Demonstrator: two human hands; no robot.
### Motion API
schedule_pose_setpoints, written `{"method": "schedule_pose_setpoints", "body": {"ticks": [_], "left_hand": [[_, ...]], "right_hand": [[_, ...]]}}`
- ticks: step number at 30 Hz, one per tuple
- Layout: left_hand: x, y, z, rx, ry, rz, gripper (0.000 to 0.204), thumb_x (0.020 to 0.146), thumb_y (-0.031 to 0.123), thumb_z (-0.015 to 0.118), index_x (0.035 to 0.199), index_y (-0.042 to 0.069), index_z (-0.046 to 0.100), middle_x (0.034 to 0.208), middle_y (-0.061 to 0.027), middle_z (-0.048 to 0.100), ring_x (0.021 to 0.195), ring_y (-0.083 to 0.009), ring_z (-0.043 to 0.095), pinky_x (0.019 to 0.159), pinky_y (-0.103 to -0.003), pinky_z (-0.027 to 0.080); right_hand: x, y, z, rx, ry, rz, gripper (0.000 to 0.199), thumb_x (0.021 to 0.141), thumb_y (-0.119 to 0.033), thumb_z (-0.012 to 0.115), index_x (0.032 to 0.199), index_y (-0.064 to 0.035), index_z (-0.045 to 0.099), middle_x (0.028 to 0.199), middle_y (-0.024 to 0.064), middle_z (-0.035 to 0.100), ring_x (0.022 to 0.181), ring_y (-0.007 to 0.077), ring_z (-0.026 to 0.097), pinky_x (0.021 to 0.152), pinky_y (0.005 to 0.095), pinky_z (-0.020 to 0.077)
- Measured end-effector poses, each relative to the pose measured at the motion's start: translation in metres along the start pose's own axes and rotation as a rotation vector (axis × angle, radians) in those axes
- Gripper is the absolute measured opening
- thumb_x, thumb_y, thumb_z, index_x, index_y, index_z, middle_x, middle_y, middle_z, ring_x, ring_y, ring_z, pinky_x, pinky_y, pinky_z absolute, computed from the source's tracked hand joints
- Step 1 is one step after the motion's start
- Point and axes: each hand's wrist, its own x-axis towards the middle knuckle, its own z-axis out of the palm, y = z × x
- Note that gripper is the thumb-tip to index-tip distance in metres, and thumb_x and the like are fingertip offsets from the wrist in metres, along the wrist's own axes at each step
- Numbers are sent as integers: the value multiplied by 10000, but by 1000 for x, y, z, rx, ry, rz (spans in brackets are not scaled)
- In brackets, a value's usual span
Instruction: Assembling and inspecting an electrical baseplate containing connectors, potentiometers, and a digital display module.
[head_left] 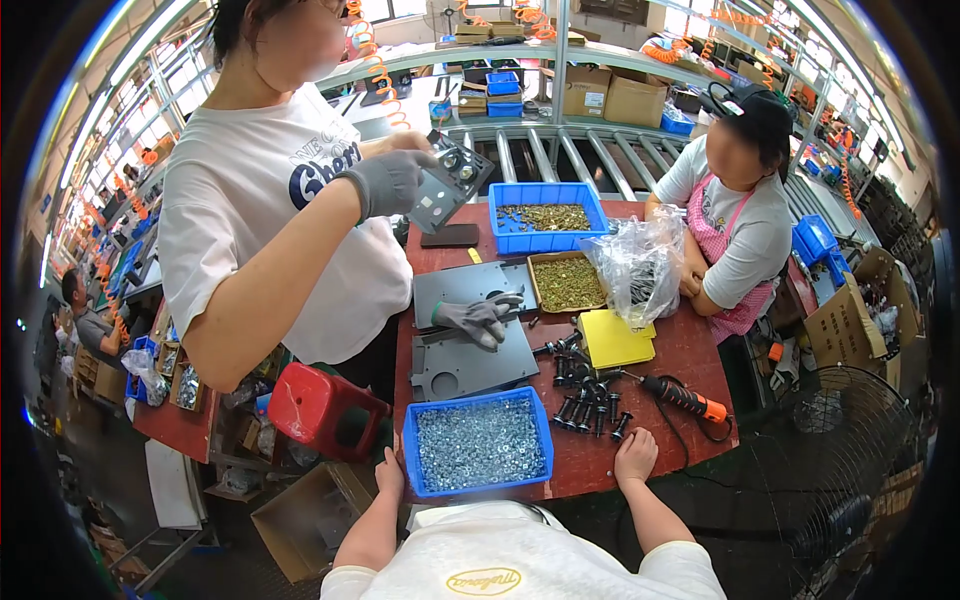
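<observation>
My left hand (388, 475) rests at the table's near edge, close to the left side of a blue tray (549, 452) of small shiny metal nuts (480, 443); most of its fingers are hidden. On the near right edge lies my right hand (636, 456), fingers loosely laid on the tabletop with nothing in them. Just beyond it are several black bolt-like parts (590, 400) and an orange and black electric screwdriver (688, 398) with a cord. Flat grey metal plates (463, 362) lie past the tray, with a grey glove (474, 320) on top.
A person across on the left holds a metal plate (450, 185) in a gloved hand (388, 184). Another person (745, 190) leans at the right edge. Between them stand a blue bin (545, 243), a box of small brass-coloured parts (566, 283), a plastic bag (645, 265) and yellow sheets (615, 340). A red stool (310, 400) and fan (850, 450) flank the table.
</observation>
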Motion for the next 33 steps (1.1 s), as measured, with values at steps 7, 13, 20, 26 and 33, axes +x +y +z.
{"method": "schedule_pose_setpoints", "body": {"ticks": [7,13,20,26,33], "left_hand": [[-3,5,-7,-22,-13,-3,705,931,503,325,866,-125,638,862,-326,618,885,-431,608,823,-449,439],[-3,6,1,-16,24,-16,699,924,510,328,869,-109,647,880,-333,609,919,-448,593,840,-458,434],[-6,3,-6,44,-9,4,708,921,521,310,893,-100,649,902,-333,606,934,-453,588,852,-474,432],[-2,1,-2,34,-16,-19,702,926,512,305,902,-101,646,917,-333,604,957,-457,577,867,-473,428],[-8,8,-5,43,0,-2,692,930,502,304,904,-99,646,920,-331,605,959,-459,574,871,-470,424]], "right_hand": [[4,-5,3,22,20,-49,129,829,-125,525,939,-62,508,886,106,543,869,290,537,753,410,415],[0,2,1,2,50,-29,127,828,-121,521,935,-56,499,889,113,534,882,291,530,758,411,412],[-2,0,1,8,24,-48,139,832,-124,517,949,-53,494,899,113,527,890,291,525,764,408,409],[0,-1,2,-6,40,-47,140,835,-125,515,953,-51,496,898,112,526,887,289,525,757,405,407],[1,-1,1,-8,45,-56,136,835,-122,517,949,-50,498,894,112,524,881,286,526,748,402,407]]}}
